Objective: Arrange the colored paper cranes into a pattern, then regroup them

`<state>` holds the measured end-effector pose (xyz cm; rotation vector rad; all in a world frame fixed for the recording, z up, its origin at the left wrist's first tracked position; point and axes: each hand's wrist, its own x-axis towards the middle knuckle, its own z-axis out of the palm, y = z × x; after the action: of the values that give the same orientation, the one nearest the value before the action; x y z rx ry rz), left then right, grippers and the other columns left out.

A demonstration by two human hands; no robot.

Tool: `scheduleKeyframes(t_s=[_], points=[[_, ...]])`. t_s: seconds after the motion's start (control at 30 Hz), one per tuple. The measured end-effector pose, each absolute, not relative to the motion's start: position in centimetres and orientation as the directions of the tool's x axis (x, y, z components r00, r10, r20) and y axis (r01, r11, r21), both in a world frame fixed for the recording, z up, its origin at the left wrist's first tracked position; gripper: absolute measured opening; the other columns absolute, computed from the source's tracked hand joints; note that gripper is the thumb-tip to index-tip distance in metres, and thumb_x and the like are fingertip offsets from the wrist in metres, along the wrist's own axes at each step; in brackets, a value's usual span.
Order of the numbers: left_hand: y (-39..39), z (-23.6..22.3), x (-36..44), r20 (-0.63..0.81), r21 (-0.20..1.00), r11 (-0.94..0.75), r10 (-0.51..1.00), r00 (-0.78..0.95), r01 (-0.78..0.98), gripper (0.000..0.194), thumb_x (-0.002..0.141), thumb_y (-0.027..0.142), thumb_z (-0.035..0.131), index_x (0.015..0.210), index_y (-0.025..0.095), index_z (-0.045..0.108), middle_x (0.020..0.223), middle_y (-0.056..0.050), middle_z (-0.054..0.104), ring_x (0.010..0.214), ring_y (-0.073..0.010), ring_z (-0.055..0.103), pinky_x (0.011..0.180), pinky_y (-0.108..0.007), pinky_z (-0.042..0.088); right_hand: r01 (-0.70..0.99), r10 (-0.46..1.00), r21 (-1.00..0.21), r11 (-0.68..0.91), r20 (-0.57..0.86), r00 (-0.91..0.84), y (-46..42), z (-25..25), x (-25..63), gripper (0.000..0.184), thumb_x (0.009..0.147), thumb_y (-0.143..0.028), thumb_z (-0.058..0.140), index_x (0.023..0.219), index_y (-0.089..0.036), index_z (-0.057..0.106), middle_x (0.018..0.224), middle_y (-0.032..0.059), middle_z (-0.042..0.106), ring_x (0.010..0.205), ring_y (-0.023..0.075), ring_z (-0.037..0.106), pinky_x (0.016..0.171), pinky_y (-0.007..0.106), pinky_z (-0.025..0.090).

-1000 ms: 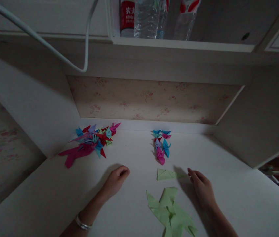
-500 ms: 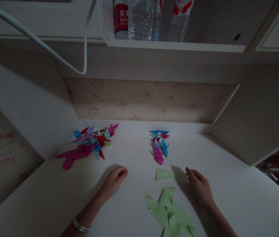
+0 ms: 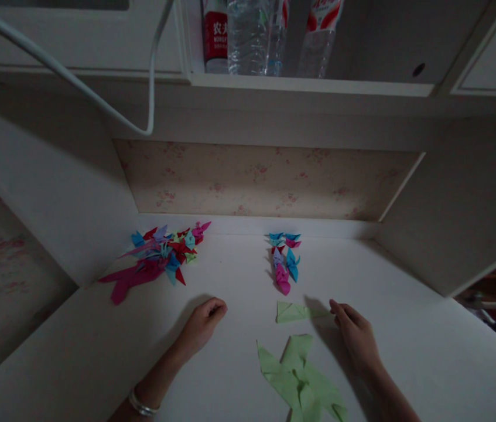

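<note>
Curling loosely inward, the left hand is over the white desk, its thumb against the bent fingers and nothing showing in the grip. Taking twelve o'clock as the far wall, I see the right hand well off at three o'clock from it, fingertips gathered at the thin end of a folded green paper strip. Whether they pinch that end or only sit just beside it, I can't tell. A silvery bracelet circles the left wrist.

The strip lies flat between the two hands. At its six o'clock is a larger green folded paper, spread out in pointed arms. Near twelve o'clock from the strip sits a small group of paper figures in blue, magenta, lilac and red. Out at eleven o'clock from the left hand is a bigger, jumbled heap of folded paper in many colours, magenta foremost.

Farther off at twelve, flowered wallpaper backs the desk, with plastic bottles on a shelf above. A bent white tube hangs toward ten and eleven o'clock.
</note>
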<state>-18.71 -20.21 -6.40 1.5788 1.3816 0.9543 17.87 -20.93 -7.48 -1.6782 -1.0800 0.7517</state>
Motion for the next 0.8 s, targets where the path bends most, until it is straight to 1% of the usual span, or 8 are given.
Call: scheduleKeyframes(t_s=[0.13,0.43,0.5,0.6,0.67,0.73,0.77,0.8], points=[[-20.1,-6.5,-18.7,0.031,0.917,-0.074,0.993,0.114,0.392,0.025,0.084,0.040,0.049,0.078,0.018,0.060,0.071,0.002,0.054,0.070,-0.0148,0.050,0.066,-0.024,0.039,0.305,0.907,-0.942,-0.140,0.002,0.420,-20.9,-7.5,17.8,0.049,0.074,-0.065,0.056,0.073,-0.017,0.065,0.059,-0.0026,0.050,0.057,0.0138,0.042,0.052,0.025,0.033],[-20.4,-6.1,-18.5,0.038,0.919,-0.086,0.991,0.130,0.384,0.024,0.083,0.039,0.050,0.076,0.018,0.061,0.071,0.002,0.055,0.071,-0.0146,0.052,0.067,-0.024,0.040,0.319,0.904,-0.940,-0.122,0.027,0.426,-21.0,-7.1,17.7,0.048,0.073,-0.063,0.058,0.074,-0.016,0.066,0.059,-0.0010,0.052,0.059,0.0147,0.045,0.054,0.025,0.034],[-20.6,-6.2,-18.4,0.034,0.927,-0.072,0.993,0.109,0.368,0.024,0.082,0.039,0.051,0.075,0.018,0.060,0.068,0.003,0.055,0.065,-0.0133,0.051,0.063,-0.023,0.040,0.320,0.901,-0.938,-0.136,0.018,0.434,-21.0,-7.1,17.8,0.049,0.072,-0.064,0.058,0.075,-0.016,0.066,0.061,-0.0001,0.054,0.060,0.0157,0.047,0.055,0.026,0.036],[-20.5,-6.5,-18.5,-0.023,0.917,0.007,0.999,0.037,0.399,0.029,0.084,0.043,0.047,0.080,0.018,0.060,0.058,0.005,0.051,0.047,-0.0108,0.045,0.048,-0.022,0.037,0.316,0.893,-0.935,-0.160,0.000,0.450,-21.0,-7.0,18.0,0.051,0.070,-0.065,0.059,0.078,-0.015,0.067,0.071,0.0039,0.062,0.065,0.0180,0.051,0.059,0.027,0.039],[-19.5,-6.3,-19.0,0.048,0.839,-0.037,0.999,-0.005,0.542,0.029,0.086,0.041,0.044,0.082,0.018,0.062,0.060,0.004,0.056,0.046,-0.0113,0.048,0.048,-0.022,0.039,0.319,0.897,-0.933,-0.167,-0.009,0.442,-21.0,-7.1,18.1,0.052,0.069,-0.066,0.059,0.080,-0.015,0.068,0.077,0.0057,0.065,0.068,0.0192,0.054,0.061,0.028,0.041],[-17.6,-5.7,-19.9,0.198,0.679,-0.134,0.980,-0.004,0.722,0.026,0.087,0.034,0.044,0.081,0.018,0.063,0.074,-0.001,0.064,0.065,-0.0134,0.060,0.061,-0.022,0.047,0.343,0.906,-0.924,-0.166,-0.006,0.422,-20.8,-7.4,18.3,0.052,0.071,-0.066,0.057,0.080,-0.015,0.068,0.077,0.0057,0.066,0.069,0.0196,0.054,0.061,0.028,0.040],[-16.5,-5.2,-20.5,0.235,0.617,-0.145,0.972,-0.005,0.773,0.024,0.087,0.031,0.044,0.082,0.018,0.063,0.082,-0.003,0.067,0.077,-0.0144,0.062,0.071,-0.023,0.048,0.359,0.911,-0.919,-0.165,-0.002,0.411,-20.7,-7.6,18.4,0.052,0.072,-0.066,0.057,0.080,-0.016,0.068,0.075,0.0051,0.065,0.068,0.0195,0.055,0.061,0.027,0.040],[-15.1,-4.7,-21.2,0.246,0.585,-0.132,0.969,-0.019,0.800,0.023,0.087,0.028,0.044,0.082,0.017,0.063,0.085,-0.004,0.067,0.083,-0.0152,0.063,0.077,-0.024,0.048,0.373,0.916,-0.914,-0.161,0.002,0.400,-20.6,-7.8,18.5,0.052,0.073,-0.066,0.056,0.080,-0.016,0.068,0.073,0.0044,0.065,0.068,0.0193,0.054,0.060,0.027,0.040]])
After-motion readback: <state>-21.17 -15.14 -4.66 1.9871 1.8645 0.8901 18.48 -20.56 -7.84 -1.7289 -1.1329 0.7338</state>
